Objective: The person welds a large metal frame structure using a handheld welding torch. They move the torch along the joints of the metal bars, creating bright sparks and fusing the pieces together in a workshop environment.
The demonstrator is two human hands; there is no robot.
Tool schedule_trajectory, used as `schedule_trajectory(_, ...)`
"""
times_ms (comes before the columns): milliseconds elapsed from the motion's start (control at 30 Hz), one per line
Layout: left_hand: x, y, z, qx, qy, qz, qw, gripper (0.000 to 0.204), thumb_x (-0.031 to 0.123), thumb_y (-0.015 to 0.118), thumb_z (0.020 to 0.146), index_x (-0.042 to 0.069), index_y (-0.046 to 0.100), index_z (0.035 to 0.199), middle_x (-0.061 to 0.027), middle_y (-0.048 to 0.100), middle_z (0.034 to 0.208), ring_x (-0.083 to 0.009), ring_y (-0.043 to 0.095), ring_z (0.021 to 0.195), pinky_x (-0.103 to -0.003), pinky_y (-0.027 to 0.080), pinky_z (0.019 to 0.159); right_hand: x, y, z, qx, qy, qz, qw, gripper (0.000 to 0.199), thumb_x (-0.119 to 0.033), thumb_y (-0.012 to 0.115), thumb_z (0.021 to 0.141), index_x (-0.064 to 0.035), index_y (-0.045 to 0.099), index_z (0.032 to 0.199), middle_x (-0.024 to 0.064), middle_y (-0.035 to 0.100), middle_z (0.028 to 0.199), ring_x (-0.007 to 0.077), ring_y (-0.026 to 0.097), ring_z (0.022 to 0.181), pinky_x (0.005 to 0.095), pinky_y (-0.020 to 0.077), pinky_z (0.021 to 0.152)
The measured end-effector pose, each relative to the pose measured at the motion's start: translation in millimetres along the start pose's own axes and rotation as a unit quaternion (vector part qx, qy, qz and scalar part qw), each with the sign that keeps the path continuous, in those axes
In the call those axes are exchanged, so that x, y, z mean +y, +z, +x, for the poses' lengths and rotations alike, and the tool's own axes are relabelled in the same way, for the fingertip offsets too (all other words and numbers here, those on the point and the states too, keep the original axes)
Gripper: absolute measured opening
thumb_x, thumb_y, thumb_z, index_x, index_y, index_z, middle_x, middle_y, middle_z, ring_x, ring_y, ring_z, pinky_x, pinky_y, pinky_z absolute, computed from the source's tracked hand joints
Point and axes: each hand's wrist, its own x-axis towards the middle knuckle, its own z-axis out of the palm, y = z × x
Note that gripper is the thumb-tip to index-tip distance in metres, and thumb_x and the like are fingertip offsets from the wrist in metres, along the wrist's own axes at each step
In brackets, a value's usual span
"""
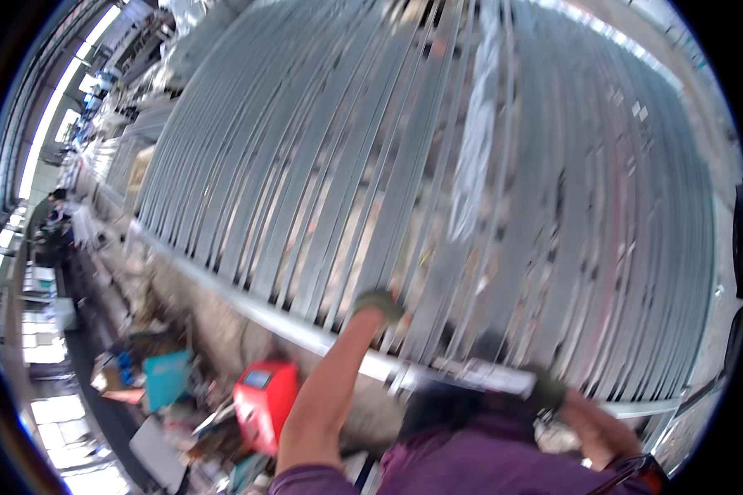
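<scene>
My left hand [378, 305], in a grey-green glove, reaches onto the near ends of long grey metal strips [325, 247] laid side by side on a frame. Its fingers are blurred and partly hidden. At the frame's near edge, right of my body, my right hand [546, 391] wears a similar dark glove. A pale flat piece [497, 377] lies against or just beside it. Blur hides whether the right fingers grip that piece. A crumpled strip of clear plastic film [475, 140] runs lengthwise over the middle strips.
A pale metal rail [301, 332] borders the frame's near side. Below left stand a red box with a small screen [266, 404] and a teal container [167, 379] among clutter. A dark beam [99, 388] runs along the left. Gaps between several strips show the floor.
</scene>
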Motion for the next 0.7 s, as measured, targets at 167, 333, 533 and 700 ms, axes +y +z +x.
schedule_trajectory(167,-44,6,-14,-0.002,-0.013,0.013,1.000,0.065,0.061,0.059,0.105,0.006,0.084,0.128,-0.0225,0.077,0.138,-0.0389,0.073,0.132,-0.049,0.055,0.113,-77,-12,101,-0.172,0.159,-0.057,0.971,0.077,-0.080,0.073,0.096,-0.0232,0.073,0.148,0.0131,0.083,0.120,0.0277,0.081,0.105,0.0390,0.0612,0.094)
schedule_trajectory(333,-18,-4,19,-0.036,0.037,0.069,0.996,0.066,0.063,0.062,0.105,0.005,0.084,0.125,-0.0210,0.079,0.135,-0.0386,0.075,0.127,-0.050,0.056,0.110,-66,-8,128,-0.210,0.231,-0.003,0.950,0.079,-0.076,0.076,0.097,-0.0205,0.070,0.152,0.0152,0.081,0.131,0.0278,0.078,0.118,0.0387,0.0584,0.103)
schedule_trajectory(533,-28,-19,1,-0.066,0.042,0.074,0.994,0.063,0.061,0.063,0.105,0.005,0.084,0.125,-0.0185,0.081,0.130,-0.0372,0.076,0.125,-0.049,0.056,0.110,-54,19,159,-0.231,0.196,-0.020,0.953,0.082,-0.071,0.076,0.100,-0.0187,0.063,0.162,0.0123,0.081,0.130,0.0231,0.078,0.111,0.0368,0.0606,0.101)
schedule_trajectory(700,-14,-28,7,-0.119,0.041,0.068,0.990,0.056,0.054,0.065,0.105,0.003,0.087,0.115,-0.0171,0.086,0.112,-0.0337,0.080,0.114,-0.048,0.059,0.104,-50,24,156,-0.164,0.182,0.129,0.961,0.070,-0.059,0.086,0.097,-0.0121,0.071,0.146,0.0088,0.080,0.133,0.0197,0.076,0.119,0.0362,0.0590,0.110)
